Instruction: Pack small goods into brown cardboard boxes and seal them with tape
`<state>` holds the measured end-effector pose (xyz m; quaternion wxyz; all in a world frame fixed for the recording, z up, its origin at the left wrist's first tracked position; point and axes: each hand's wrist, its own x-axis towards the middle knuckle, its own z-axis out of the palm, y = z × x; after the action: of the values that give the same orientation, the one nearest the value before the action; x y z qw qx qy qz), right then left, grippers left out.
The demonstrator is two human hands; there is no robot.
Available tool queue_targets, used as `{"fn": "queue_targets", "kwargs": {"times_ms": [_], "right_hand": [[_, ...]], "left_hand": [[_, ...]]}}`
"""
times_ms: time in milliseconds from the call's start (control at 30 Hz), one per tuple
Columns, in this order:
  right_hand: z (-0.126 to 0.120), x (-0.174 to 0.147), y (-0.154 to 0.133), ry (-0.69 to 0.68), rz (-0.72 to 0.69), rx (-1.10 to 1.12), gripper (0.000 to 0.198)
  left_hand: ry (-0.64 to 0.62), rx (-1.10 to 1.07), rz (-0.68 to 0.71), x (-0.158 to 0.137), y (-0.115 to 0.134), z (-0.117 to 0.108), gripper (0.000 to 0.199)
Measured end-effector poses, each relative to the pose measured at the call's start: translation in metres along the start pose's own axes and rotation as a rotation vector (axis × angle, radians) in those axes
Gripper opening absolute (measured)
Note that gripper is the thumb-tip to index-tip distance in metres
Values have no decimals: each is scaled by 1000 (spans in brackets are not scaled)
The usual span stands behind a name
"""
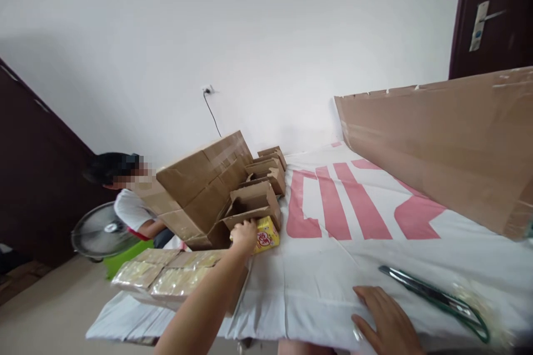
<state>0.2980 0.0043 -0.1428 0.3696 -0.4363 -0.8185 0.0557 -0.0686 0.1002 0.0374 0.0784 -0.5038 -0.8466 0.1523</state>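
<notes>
My left hand (245,236) is closed over the left end of a small yellow box (266,234) with red and white print. That box lies on the white cloth, right in front of an open cardboard carton (254,203); my fingers hide part of it. Low on the right, my right hand (387,319) rests over the cloth with its fingers stretched out, holding nothing. A utility knife (433,297) with a dark green edge lies to the right of that hand.
More open cartons (266,172) stand in a row towards the wall, beside a large tilted cardboard box (204,183). Taped packs (166,274) lie at the front left. A long cardboard panel (437,144) borders the right. A person (135,208) sits left near a fan (97,233).
</notes>
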Motion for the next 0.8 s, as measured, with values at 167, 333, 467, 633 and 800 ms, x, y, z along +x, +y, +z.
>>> {"fn": "queue_targets", "kwargs": {"times_ms": [167,333,467,633,800], "right_hand": [[-9,3,-9,-68,45,18,29],[-3,1,-7,-60,31,24,28],[0,1,-9,-58,51,13,22],[-2,3,-13,-63,52,-7,17],[-5,4,-13,-61,20,-2,17]], "left_hand": [[-8,-54,-76,21,-5,9,41],[12,-82,-186,42,-8,11,41],[36,-106,-258,52,-3,10,42],[53,-147,-250,44,8,-5,43],[110,-199,-106,4,2,-51,37]]}}
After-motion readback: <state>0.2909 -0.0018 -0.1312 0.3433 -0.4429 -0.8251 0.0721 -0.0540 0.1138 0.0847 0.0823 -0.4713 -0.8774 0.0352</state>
